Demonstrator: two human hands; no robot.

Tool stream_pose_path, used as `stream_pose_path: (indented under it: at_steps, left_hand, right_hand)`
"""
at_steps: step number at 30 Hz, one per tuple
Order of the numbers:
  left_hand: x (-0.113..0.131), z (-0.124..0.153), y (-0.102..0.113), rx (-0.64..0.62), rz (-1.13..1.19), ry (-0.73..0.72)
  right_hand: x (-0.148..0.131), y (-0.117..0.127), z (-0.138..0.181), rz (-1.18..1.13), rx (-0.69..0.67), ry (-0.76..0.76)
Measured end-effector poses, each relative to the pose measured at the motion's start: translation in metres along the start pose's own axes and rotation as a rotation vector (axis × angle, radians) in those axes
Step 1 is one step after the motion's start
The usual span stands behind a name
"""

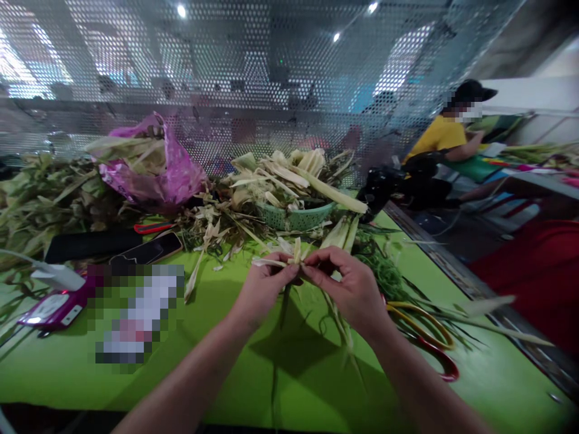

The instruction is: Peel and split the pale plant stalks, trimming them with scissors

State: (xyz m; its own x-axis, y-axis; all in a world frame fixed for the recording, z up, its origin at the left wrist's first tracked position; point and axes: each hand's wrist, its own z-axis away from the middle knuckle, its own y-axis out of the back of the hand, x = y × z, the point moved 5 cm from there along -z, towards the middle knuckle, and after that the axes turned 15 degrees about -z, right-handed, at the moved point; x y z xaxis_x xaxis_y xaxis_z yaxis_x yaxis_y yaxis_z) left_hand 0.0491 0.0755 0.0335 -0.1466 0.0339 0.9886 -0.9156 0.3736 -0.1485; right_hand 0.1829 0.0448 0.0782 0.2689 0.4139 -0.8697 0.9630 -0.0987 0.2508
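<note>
Over the green tabletop [316, 404], I've got a pale husk piece [297, 250] pinched dead centre between my left hand [269, 280] and right hand [348, 280], fingertips closed on it, equally near; one short end sticks up, another pokes left.

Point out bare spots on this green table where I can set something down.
Bare table shows along the near edge between the left forearm and right forearm, apart from a thin dark strand; left of the left forearm, nearer than the power strip; and right, nearer than the scissors. Crowded: the back, with leaf pile, pink bag and basket.
</note>
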Motion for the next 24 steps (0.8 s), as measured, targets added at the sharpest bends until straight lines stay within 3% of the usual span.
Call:
stream_pose_path:
  at_steps: [10, 16, 24]
  left_hand:
    - [-0.005, -0.001, -0.001, 0.017, 0.002, -0.030]
    - [-0.001, -0.001, 0.001, 0.034, -0.039, -0.037]
    - [-0.001, -0.001, 0.000, 0.012, -0.078, -0.025]
  right_hand:
    - [-0.005, -0.002, -0.001, 0.193, -0.086, 0.106]
    - [0.003, -0.001, -0.001, 0.096, -0.043, -0.009]
    - [0.015, -0.002, -0.004, -0.022, -0.090, -0.142]
